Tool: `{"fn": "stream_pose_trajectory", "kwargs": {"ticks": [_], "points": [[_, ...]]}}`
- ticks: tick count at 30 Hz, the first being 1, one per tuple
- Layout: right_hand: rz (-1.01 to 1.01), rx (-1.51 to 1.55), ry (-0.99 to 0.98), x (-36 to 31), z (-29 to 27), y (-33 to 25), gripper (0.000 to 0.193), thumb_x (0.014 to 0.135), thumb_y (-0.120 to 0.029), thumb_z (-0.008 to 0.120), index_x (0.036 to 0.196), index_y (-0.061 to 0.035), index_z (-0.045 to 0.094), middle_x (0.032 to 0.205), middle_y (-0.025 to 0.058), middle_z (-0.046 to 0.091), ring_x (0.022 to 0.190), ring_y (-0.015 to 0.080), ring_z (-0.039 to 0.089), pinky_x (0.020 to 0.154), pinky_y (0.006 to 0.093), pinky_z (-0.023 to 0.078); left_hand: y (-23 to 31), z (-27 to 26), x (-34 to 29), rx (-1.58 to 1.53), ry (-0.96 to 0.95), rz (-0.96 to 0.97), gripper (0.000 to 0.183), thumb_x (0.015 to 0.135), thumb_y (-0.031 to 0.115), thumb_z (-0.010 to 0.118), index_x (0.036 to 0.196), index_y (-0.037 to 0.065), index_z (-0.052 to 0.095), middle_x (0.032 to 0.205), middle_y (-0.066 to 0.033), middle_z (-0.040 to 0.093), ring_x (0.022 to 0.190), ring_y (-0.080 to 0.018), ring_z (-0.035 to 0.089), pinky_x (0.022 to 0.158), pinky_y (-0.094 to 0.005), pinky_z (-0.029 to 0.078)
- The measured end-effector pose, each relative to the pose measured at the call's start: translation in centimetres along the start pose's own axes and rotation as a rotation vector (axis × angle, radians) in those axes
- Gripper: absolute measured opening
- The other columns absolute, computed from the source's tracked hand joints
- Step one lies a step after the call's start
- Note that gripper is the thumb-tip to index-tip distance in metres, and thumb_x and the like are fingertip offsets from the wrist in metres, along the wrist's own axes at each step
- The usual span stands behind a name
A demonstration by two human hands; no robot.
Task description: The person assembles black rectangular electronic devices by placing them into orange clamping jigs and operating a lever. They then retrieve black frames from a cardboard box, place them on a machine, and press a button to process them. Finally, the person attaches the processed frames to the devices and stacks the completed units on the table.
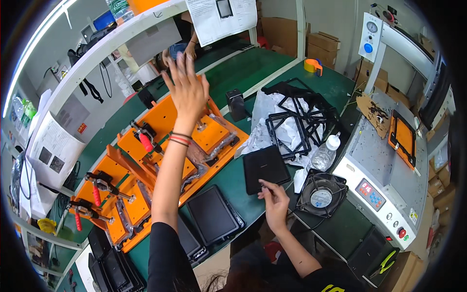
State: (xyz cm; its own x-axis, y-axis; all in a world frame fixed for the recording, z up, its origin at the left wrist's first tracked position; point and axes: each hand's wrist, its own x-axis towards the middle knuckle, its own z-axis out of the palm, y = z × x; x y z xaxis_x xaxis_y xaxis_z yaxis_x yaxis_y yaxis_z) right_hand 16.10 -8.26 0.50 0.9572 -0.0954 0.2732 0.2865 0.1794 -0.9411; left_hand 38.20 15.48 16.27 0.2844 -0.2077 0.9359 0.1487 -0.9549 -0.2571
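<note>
My left hand [187, 92] is raised over the far right end of the orange clamping fixture [168, 117], its fingers stretched and apart, slightly blurred, with nothing visible in it. What lies behind the palm is hidden. My right hand [276, 207] is at the near edge of a flat black rectangular panel [262, 165], index finger over it and thumb by its edge, closed on that edge. Red-handled toggle clamps [146, 142] stand along the fixture. Between the fixture and my body lie black framed screens [214, 214].
Black frames [292, 126] are heaped on white wrapping beyond the panel. A clear squeeze bottle [325, 153] and a small fan [321, 192] stand to the right. Farther right is a machine [362, 165] with a control panel. More black panels [114, 267] are stacked at lower left.
</note>
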Motion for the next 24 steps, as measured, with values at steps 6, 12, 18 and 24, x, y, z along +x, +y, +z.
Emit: {"fn": "stream_pose_trajectory", "kwargs": {"ticks": [6, 12, 18, 24], "points": [[0.046, 0.081, -0.146, -0.2, 1.2, 0.7, 0.019, 0.090, 0.002, 0.054, 0.107, 0.0032, 0.064, 0.096, 0.0093, 0.059, 0.072, 0.0113, 0.058, 0.070, 0.0245, 0.050, -6.7, 5.1, 8.2, -0.361, -0.814, -0.554, 0.075, 0.089, 0.052, 0.038, 0.134, -0.008, 0.040, 0.138, -0.0301, 0.037, 0.135, -0.0485, 0.020, 0.112, -0.0539, 0.011], [0.020, 0.152, -0.280, 5.6, 5.6, 5.4, 0.021, 0.092, -0.003, 0.054, 0.110, 0.0019, 0.063, 0.097, 0.0094, 0.061, 0.074, 0.0108, 0.060, 0.070, 0.0232, 0.049, -6.2, 4.5, 6.5, -0.319, -0.493, -0.839, 0.076, 0.091, 0.060, 0.031, 0.136, 0.000, 0.037, 0.140, -0.0292, 0.035, 0.136, -0.0472, 0.019, 0.107, -0.0631, 0.007], [0.169, 0.106, -0.419, 11.0, 10.6, 11.2, 0.028, 0.092, -0.009, 0.056, 0.117, 0.0026, 0.060, 0.086, 0.0089, 0.065, 0.071, 0.0124, 0.063, 0.065, 0.0242, 0.053, -4.6, -8.4, 0.0, -0.473, -0.135, -0.333, 0.036, 0.094, 0.024, 0.047, 0.113, -0.006, 0.051, 0.107, -0.0285, 0.054, 0.099, -0.0439, 0.052, 0.085, -0.0485, 0.042], [0.170, -0.261, -0.518, 14.3, 11.7, 11.0, 0.036, 0.088, -0.015, 0.062, 0.120, 0.0022, 0.058, 0.059, 0.0066, 0.061, 0.050, 0.0100, 0.058, 0.045, 0.0235, 0.047, -3.3, -12.6, -10.1, -0.399, -0.925, -0.492, 0.051, 0.095, 0.037, 0.044, 0.090, -0.012, 0.056, 0.084, -0.0376, 0.059, 0.083, -0.0505, 0.059, 0.075, -0.0539, 0.048]]}}
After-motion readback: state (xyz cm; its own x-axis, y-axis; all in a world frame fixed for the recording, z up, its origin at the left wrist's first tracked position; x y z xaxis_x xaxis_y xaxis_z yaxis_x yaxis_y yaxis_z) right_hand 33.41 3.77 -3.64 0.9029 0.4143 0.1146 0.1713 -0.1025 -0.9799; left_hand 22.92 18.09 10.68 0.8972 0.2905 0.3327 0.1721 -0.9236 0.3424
